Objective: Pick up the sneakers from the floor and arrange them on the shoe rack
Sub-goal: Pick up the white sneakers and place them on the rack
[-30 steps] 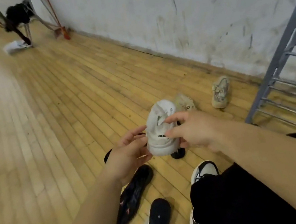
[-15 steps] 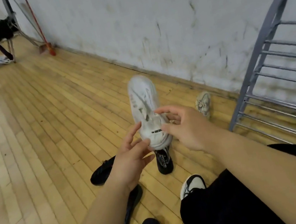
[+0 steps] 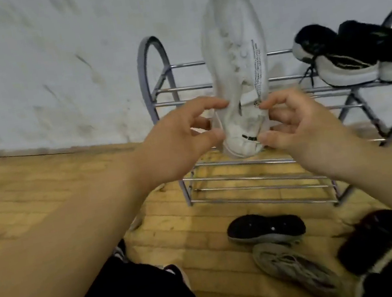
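Before the grey metal-bar shoe rack point(image 3: 246, 181), left hand point(image 3: 176, 146) and right hand point(image 3: 299, 129) pinch a blurred white sneaker's point(image 3: 236, 70) heel between fingertips, toe up, hiding the bars behind.

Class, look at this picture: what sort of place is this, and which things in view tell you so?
Probably a bare hall or gym-like room: a worn wooden strip floor, a scuffed white wall, and a metal shoe rack against the wall, with sneakers on it and on the floor.
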